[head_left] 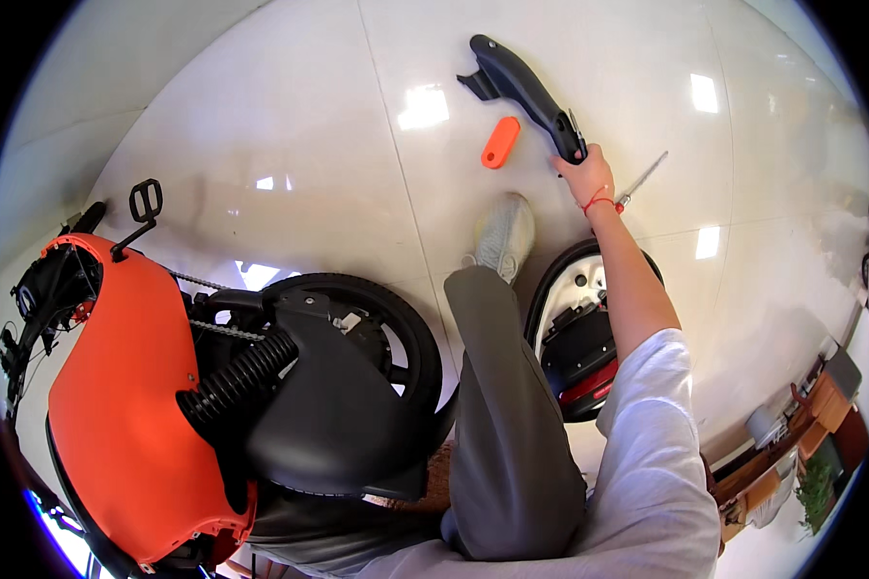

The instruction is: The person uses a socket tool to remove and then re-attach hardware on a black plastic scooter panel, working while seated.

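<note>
My right hand [584,176], with a red string bracelet, is closed round the lower end of a long black curved plastic part [521,87] on the floor. Just right of my wrist lies a long screwdriver [642,180] with a red handle. A small orange oblong piece [500,142] lies left of the hand. To my left, an orange and black two-wheeled vehicle [126,376] shows a coil spring with black bellows-like look [237,376], a chain, a pedal and a wheel [415,357]. My left hand is not in view.
An upturned black seat-like part [579,328] with a pale inside is right of my leg [492,376] and shoe [502,232]. A wall [87,77] borders the tiled floor [319,116] at upper left. Wooden furniture [821,405] and a plant [813,487] stand at far right.
</note>
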Tool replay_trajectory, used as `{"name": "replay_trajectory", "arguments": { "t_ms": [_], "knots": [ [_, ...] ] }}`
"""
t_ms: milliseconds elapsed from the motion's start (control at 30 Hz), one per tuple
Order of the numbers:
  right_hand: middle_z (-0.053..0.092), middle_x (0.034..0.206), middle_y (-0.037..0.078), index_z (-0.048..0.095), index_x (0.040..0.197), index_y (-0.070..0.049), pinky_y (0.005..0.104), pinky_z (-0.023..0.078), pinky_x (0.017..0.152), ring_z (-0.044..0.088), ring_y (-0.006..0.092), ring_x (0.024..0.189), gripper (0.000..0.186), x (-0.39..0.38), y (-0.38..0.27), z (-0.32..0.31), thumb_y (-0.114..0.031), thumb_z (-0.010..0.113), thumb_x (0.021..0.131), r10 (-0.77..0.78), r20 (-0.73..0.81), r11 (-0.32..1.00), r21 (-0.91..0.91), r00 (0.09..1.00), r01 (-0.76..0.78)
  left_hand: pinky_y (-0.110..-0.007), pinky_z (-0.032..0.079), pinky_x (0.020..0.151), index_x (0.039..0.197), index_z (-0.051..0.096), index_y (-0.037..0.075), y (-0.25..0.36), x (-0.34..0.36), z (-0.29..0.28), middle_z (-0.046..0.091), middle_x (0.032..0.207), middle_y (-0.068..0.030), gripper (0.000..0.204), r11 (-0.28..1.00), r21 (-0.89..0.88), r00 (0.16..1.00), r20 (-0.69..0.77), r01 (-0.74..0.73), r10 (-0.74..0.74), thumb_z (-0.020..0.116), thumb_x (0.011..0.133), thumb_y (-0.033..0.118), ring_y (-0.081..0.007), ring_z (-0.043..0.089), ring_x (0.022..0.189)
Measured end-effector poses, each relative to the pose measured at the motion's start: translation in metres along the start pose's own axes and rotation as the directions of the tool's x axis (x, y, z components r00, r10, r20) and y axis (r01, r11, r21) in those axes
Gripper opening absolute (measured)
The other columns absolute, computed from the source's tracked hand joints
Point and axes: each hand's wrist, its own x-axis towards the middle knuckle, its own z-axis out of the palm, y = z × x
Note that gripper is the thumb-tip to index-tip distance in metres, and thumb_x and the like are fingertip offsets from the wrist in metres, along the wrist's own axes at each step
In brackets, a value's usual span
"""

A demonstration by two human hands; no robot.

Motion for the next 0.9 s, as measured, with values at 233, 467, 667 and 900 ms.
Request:
{"name": "replay_trajectory", "arguments": {
  "t_ms": [233, 467, 667, 900],
  "knots": [
    [0.06, 0.073, 0.013, 0.05, 0.084, -0.001, 0.0344, 0.047, 0.065, 0.06, 0.0254, 0.067, 0.055, -0.073, -0.039, -0.042, -0.044, 0.079, 0.065, -0.042, -0.193, 0.958, 0.272, 0.98, 0.094, -0.036, 0.042, 0.075, 0.106, 0.052, -0.009, -0.006, -0.015, -0.025, 0.056, 0.095, -0.0161, 0.04, 1.0, -0.011, 0.999, 0.039, 0.005, -0.005, 0.066, 0.085, 0.023, -0.0225, 0.051, 0.084],
    [0.049, 0.065, 0.002, 0.044, 0.079, -0.005, 0.0262, 0.041, 0.054, 0.046, 0.0114, 0.057, 0.051, -0.21, -0.058, -0.094, -0.033, 0.083, 0.066, -0.127, -0.297, 0.827, 0.496, 0.946, 0.266, -0.049, 0.018, 0.11, 0.14, 0.025, -0.007, 0.064, -0.051, -0.069, 0.028, 0.145, -0.0239, 0.075, 0.809, -0.059, 0.792, 0.173, -0.586, 0.586, 0.055, 0.09, 0.04, -0.0419, 0.024, 0.135],
    [0.043, 0.065, -0.003, 0.04, 0.075, -0.007, 0.0206, 0.035, 0.049, 0.038, 0.0044, 0.056, 0.047, -0.333, -0.119, -0.173, -0.024, 0.084, 0.069, -0.338, -0.202, 0.649, 0.657, 0.919, 0.383, -0.039, 0.031, 0.106, 0.137, 0.032, -0.004, 0.148, -0.079, -0.011, 0.039, 0.139, -0.019, 0.051, 0.283, -0.457, 0.193, 0.749, 0.843, 0.634, 0.051, 0.092, 0.014, -0.0288, 0.04, 0.128],
    [0.051, 0.079, 0.008, 0.049, 0.088, -0.001, 0.0296, 0.048, 0.055, 0.053, 0.0182, 0.059, 0.047, -0.433, -0.15, -0.205, -0.023, 0.083, 0.064, -0.604, -0.143, 0.706, 0.359, 0.784, 0.61, -0.038, 0.038, 0.1, 0.135, 0.026, 0.004, 0.253, -0.128, 0.053, 0.037, 0.139, -0.0181, 0.061, -0.047, -0.205, 0.183, 0.723, 0.978, 0.666, 0.062, 0.087, 0.011, -0.0252, 0.043, 0.123]
  ]
}}
